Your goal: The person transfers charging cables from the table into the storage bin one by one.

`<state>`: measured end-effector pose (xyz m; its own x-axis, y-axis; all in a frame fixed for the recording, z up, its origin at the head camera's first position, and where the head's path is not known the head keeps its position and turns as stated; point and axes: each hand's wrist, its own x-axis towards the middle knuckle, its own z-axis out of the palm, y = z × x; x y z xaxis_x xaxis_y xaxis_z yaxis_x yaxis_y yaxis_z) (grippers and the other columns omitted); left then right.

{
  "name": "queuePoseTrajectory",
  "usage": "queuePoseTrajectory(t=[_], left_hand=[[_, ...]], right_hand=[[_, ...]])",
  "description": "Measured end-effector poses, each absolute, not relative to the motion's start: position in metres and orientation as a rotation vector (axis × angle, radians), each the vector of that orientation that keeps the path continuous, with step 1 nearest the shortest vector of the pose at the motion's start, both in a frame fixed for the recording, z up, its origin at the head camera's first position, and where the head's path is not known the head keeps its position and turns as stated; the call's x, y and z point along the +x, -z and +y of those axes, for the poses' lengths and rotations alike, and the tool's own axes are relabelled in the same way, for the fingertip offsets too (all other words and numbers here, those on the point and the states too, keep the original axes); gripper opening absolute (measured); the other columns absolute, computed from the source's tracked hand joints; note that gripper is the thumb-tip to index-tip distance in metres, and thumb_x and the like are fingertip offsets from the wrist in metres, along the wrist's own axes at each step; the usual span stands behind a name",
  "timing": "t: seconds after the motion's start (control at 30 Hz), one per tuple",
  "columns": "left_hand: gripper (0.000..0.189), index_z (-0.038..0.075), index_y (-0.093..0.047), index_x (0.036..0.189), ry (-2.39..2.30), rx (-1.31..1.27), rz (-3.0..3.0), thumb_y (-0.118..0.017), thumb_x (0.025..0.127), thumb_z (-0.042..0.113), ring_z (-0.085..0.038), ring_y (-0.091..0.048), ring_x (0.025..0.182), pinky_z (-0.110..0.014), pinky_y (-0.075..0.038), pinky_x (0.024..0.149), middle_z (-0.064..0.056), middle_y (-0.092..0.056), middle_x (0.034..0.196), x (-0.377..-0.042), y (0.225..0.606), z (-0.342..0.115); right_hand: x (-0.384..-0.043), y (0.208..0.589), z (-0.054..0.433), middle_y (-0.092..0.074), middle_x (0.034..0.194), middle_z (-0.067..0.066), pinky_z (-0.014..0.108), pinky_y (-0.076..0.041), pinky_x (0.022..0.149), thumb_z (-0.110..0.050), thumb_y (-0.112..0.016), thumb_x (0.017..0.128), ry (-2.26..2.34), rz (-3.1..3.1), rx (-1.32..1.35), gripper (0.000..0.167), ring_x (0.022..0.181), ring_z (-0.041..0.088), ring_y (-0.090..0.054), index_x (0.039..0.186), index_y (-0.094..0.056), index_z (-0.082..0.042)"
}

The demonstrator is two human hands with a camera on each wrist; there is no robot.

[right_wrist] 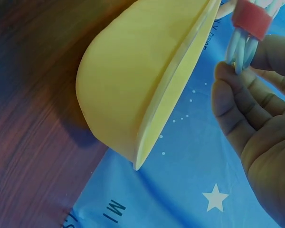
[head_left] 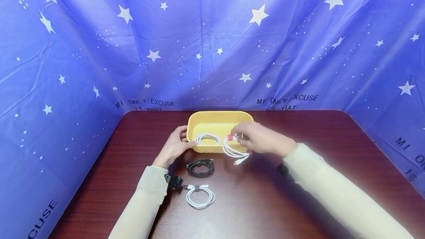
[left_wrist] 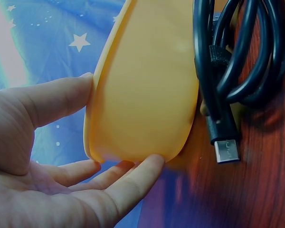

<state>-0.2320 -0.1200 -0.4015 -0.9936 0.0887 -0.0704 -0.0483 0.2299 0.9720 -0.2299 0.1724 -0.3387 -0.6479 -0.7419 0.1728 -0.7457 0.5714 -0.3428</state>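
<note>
A yellow plastic bin (head_left: 199, 149) stands near the back of the table, a coiled white cable (head_left: 208, 138) inside it. At its left end my left hand (head_left: 173, 145) holds it, thumb on the rim and fingers against the end wall, as the bin (left_wrist: 142, 90) shows in the left wrist view. Over the bin's right front, my right hand (head_left: 257, 137) pinches a second coiled white cable with a red tie (head_left: 230, 137). Its loops and one plug hang in front of the front wall. The right wrist view shows fingertips (right_wrist: 225, 71) on the white strands below the red tie (right_wrist: 251, 19).
In front of the bin lies a bundled black cable (head_left: 200, 168), its plug (left_wrist: 226, 151) close up in the left wrist view. Nearer to me is a white cable with a dark tie (head_left: 200, 197). A blue starry curtain (head_left: 212, 47) hangs behind the table (head_left: 299, 209).
</note>
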Motion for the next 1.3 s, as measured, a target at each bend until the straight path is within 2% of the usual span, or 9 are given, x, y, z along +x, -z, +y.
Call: queuePoseTrajectory(t=[0.23,0.33,0.53,0.6,0.7,0.83,0.93,1.0,1.3], left_hand=[[0.074,-0.001,-0.038,0.139,-1.880,0.029,2.366,-0.074,0.076,-0.006,-0.035,-0.056,0.115,-0.038,-0.052,0.090,-0.023,-0.054,0.129,-0.231,0.400,-0.120],[0.074,-0.001,-0.038,0.139,-1.885,0.028,2.360,-0.074,0.076,-0.006,-0.034,-0.056,0.115,-0.038,-0.052,0.089,-0.023,-0.054,0.129,-0.231,0.400,-0.120],[0.074,-0.003,-0.036,0.140,-1.904,0.056,2.349,-0.072,0.076,-0.007,-0.037,-0.055,0.116,-0.037,-0.052,0.089,-0.025,-0.053,0.129,-0.232,0.401,-0.120],[0.074,-0.003,-0.036,0.140,-1.906,0.059,2.348,-0.072,0.076,-0.007,-0.037,-0.055,0.116,-0.037,-0.053,0.088,-0.026,-0.053,0.129,-0.233,0.402,-0.120],[0.074,-0.003,-0.036,0.140,-1.906,0.052,2.348,-0.073,0.076,-0.007,-0.036,-0.055,0.116,-0.037,-0.052,0.089,-0.025,-0.053,0.129,-0.232,0.401,-0.121],[0.074,-0.002,-0.036,0.140,-1.905,0.050,2.346,-0.073,0.076,-0.007,-0.036,-0.055,0.116,-0.037,-0.052,0.089,-0.025,-0.053,0.129,-0.232,0.401,-0.121],[0.074,-0.002,-0.036,0.140,-1.909,0.049,2.343,-0.073,0.076,-0.007,-0.036,-0.055,0.116,-0.037,-0.052,0.089,-0.025,-0.053,0.129,-0.232,0.401,-0.121],[0.074,-0.002,-0.036,0.140,-1.908,0.048,2.346,-0.073,0.076,-0.007,-0.036,-0.055,0.116,-0.037,-0.052,0.089,-0.025,-0.053,0.129,-0.232,0.401,-0.121],[0.074,-0.002,-0.036,0.140,-1.894,0.048,2.355,-0.073,0.076,-0.007,-0.036,-0.057,0.115,-0.037,-0.053,0.087,-0.025,-0.054,0.129,-0.232,0.401,-0.120]], right_hand=[[-0.239,0.339,0.172,-0.063,0.094,-0.001,0.025,-0.051,0.070,-0.001,-0.062,0.084,-0.559,-2.737,1.294,0.024,0.066,0.001,-0.059,0.107,-0.066,-0.008],[-0.241,0.338,0.171,-0.064,0.096,0.000,0.024,-0.052,0.071,0.000,-0.061,0.084,-0.563,-2.743,1.281,0.024,0.064,0.000,-0.058,0.107,-0.066,-0.007],[-0.246,0.338,0.170,-0.063,0.101,0.004,0.019,-0.052,0.064,0.001,-0.058,0.086,-0.634,-2.787,1.256,0.025,0.048,-0.003,-0.057,0.109,-0.064,-0.007],[-0.247,0.338,0.170,-0.063,0.100,0.004,0.019,-0.052,0.060,0.001,-0.058,0.086,-0.635,-2.789,1.245,0.025,0.049,-0.003,-0.057,0.109,-0.064,-0.006],[-0.250,0.338,0.169,-0.063,0.096,0.002,0.022,-0.052,0.064,0.000,-0.060,0.085,-0.606,-2.765,1.226,0.025,0.061,-0.001,-0.058,0.108,-0.065,-0.007],[-0.253,0.338,0.168,-0.063,0.095,0.002,0.024,-0.051,0.066,0.000,-0.060,0.086,-0.618,-2.767,1.200,0.024,0.060,0.001,-0.059,0.108,-0.065,-0.006],[-0.257,0.340,0.167,-0.061,0.093,0.004,0.021,-0.052,0.057,0.000,-0.058,0.087,-0.688,-2.803,1.167,0.023,0.047,0.002,-0.058,0.109,-0.064,-0.005],[-0.260,0.342,0.167,-0.060,0.089,0.005,0.022,-0.051,0.052,-0.001,-0.058,0.087,-0.737,-2.821,1.142,0.023,0.047,0.003,-0.058,0.109,-0.063,-0.004],[-0.274,0.349,0.171,-0.063,0.088,0.001,0.031,-0.050,0.071,-0.004,-0.063,0.084,-0.587,-2.757,1.088,0.022,0.077,0.014,-0.059,0.105,-0.067,-0.008]])
